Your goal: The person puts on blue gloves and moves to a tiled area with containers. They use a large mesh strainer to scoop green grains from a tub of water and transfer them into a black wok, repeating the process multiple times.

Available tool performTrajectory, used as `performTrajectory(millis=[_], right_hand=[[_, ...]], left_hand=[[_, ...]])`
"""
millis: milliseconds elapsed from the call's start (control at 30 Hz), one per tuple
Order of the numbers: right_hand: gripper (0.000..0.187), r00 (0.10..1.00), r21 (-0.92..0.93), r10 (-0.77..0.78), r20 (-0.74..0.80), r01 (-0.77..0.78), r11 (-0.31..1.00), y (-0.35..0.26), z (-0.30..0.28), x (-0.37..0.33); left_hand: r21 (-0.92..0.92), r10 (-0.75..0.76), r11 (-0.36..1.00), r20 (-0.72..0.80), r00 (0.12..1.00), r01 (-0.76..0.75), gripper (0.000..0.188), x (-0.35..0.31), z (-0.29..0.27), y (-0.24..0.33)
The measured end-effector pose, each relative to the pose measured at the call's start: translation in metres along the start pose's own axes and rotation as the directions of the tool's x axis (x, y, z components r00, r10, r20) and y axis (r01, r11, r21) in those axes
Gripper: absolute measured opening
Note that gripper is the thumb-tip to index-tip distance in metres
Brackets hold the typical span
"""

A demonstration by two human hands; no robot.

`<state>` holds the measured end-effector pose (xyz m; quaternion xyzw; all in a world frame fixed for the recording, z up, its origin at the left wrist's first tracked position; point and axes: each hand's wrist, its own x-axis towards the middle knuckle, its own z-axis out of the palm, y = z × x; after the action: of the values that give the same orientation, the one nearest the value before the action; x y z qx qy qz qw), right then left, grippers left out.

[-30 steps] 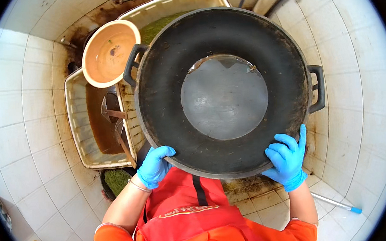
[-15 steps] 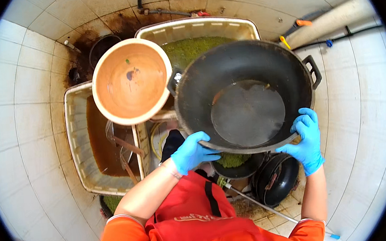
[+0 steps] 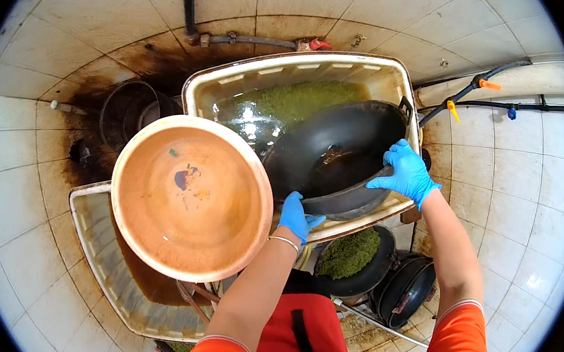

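Observation:
A large black wok-shaped pan with side handles is tilted away from me, inside and over a cream rectangular tub. My gloved left hand grips its near rim at the left. On the rim's right side is my gloved right hand, thumb over the edge and fingers curled round it. A little dark liquid shows in the pan's bottom. The tub holds water with fine green plant matter floating on it; the pan hides part of the surface.
An orange-brown round basin with shallow liquid stands close left. Beneath it a second cream tub holds brown liquid. Black pans, one filled with greens, sit below at the right. Pipes with coloured valves run along the tiled wall.
The pan has moved forward from above the floor pans to the far tub and is tipped away from me. Its liquid has mostly gone from the bottom. Both hands keep hold.

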<state>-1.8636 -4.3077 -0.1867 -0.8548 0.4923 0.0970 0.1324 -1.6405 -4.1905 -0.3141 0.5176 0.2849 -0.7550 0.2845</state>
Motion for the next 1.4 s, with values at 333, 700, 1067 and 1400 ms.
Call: performTrajectory(millis=[333,700,1067,1400], right_hand=[[0.059,0.995,0.062,0.073,-0.062,-0.069,0.996,0.014,0.037,0.051],[0.057,0.988,0.168,0.049,-0.143,-0.025,0.985,0.028,0.036,0.037],[0.078,0.502,0.658,0.427,0.753,-0.574,-0.486,0.05,0.062,-0.033],[0.066,0.52,0.884,0.715,0.467,-0.242,-0.401,0.049,0.127,-0.161]], left_hand=[[-0.092,0.048,0.994,-0.131,0.99,-0.06,0.039,0.035,0.017,0.029],[-0.092,0.094,0.99,-0.148,0.984,-0.109,0.055,0.028,0.028,0.017],[-0.11,0.096,0.989,-0.012,0.995,-0.096,0.044,0.039,-0.025,-0.017],[-0.08,0.448,0.893,0.103,0.888,-0.442,0.057,0.006,-0.047,-0.087]])
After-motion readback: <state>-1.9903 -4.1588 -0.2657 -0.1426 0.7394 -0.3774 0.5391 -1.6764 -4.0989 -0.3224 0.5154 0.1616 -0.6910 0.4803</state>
